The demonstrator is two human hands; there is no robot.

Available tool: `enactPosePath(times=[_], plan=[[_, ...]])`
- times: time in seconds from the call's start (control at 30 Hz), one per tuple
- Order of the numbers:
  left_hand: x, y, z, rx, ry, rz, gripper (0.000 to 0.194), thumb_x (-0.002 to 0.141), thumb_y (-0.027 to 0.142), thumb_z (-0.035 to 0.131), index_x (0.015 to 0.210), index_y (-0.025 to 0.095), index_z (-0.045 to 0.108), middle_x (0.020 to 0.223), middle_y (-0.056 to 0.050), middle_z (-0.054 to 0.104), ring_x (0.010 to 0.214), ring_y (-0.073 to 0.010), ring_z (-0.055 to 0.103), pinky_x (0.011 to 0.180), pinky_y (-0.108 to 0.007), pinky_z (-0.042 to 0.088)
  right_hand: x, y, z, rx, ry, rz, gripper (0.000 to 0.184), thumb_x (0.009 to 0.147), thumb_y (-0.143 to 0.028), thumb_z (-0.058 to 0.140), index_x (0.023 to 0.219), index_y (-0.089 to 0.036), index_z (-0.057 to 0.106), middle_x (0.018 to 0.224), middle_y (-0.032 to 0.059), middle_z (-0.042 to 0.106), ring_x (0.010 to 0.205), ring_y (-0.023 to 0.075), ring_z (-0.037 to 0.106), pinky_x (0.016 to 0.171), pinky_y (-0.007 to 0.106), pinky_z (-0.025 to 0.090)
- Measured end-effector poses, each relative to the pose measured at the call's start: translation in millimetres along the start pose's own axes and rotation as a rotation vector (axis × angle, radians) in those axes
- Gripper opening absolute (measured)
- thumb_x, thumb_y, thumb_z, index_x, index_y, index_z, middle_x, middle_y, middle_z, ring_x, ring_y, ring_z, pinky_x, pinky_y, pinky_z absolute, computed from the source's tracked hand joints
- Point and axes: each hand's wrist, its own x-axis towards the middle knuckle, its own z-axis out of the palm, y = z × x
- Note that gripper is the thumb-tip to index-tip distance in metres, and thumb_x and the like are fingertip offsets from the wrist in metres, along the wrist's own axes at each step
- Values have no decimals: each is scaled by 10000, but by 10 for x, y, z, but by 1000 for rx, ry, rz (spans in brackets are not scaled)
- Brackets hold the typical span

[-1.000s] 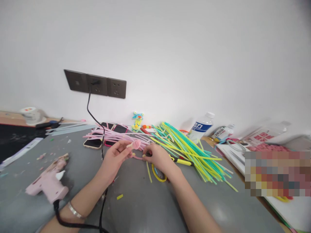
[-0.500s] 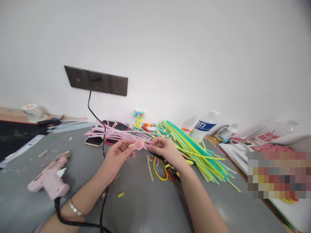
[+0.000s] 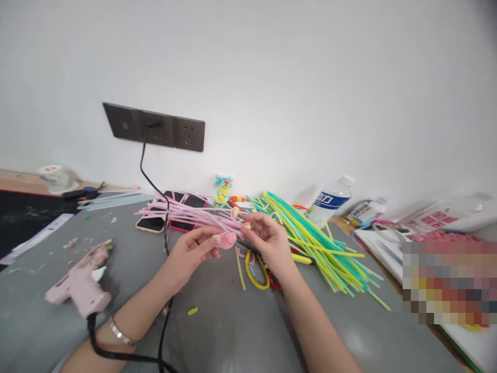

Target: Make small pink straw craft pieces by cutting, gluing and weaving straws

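Observation:
My left hand (image 3: pixel 194 255) is closed, thumb and fingertips pinching the pale base of a small coiled pink rosette (image 3: pixel 228 239). Close by on the right, my right hand (image 3: pixel 267 235) pinches a short curved pink piece (image 3: pixel 234 217) with yellowish ends. The rosette and the curved piece are apart. Behind both hands lies a bundle of pink pipe cleaners (image 3: pixel 186 212). Yellow-handled scissors (image 3: pixel 257 284) rest on the grey table (image 3: pixel 233 331), partly covered by my right hand.
A pink hot glue gun (image 3: pixel 79 292) lies at left, its black cord (image 3: pixel 166 305) crossing by my left forearm. Phones (image 3: pixel 150 225) sit under the pink bundle. Green and yellow pipe cleaners (image 3: pixel 318 243), a bottle (image 3: pixel 330 202) and a small figure (image 3: pixel 222 190) stand or lie towards the wall.
My right hand moved from the tabletop beside the scissors up towards the rosette, then back slightly, raising the curved pink piece. My left hand shifted a little to the right with the rosette.

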Motion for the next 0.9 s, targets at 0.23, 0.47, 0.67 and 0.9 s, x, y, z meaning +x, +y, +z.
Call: enactPosePath(times=[0.23, 0.47, 0.67, 0.9], plan=[[-7, 4, -24, 55, -53, 60, 192, 786, 348, 785, 920, 213, 761, 933, -32, 722, 738, -122, 632, 692, -233, 537, -27, 12, 36, -89, 4, -219, 57, 851, -265, 688, 844, -209, 687, 843, 34, 585, 776, 157, 588, 650, 271, 505], [-10, 2, -92, 169, -72, 77, 147, 808, 298, 762, 937, 227, 758, 860, -12, 699, 748, -125, 652, 706, -216, 539, -63, -36, 36, -92, 38, -286, 82, 867, -179, 674, 902, -235, 721, 855, 39, 669, 792, 162, 632, 641, 265, 518], [-19, 63, -46, 181, -86, 89, 170, 785, 210, 763, 952, 238, 761, 976, -26, 720, 887, -153, 656, 740, -204, 544, -71, -20, -23, -159, -31, -365, 162, 893, -127, 630, 901, -253, 732, 830, 37, 670, 809, 176, 614, 663, 297, 494], [-40, 83, -44, 214, -66, 84, 179, 738, 168, 783, 909, 222, 771, 964, -32, 741, 933, -171, 667, 807, -226, 535, -60, -39, -56, -232, -83, -421, 220, 869, -75, 643, 895, -268, 745, 862, 30, 612, 806, 170, 588, 691, 309, 474]])
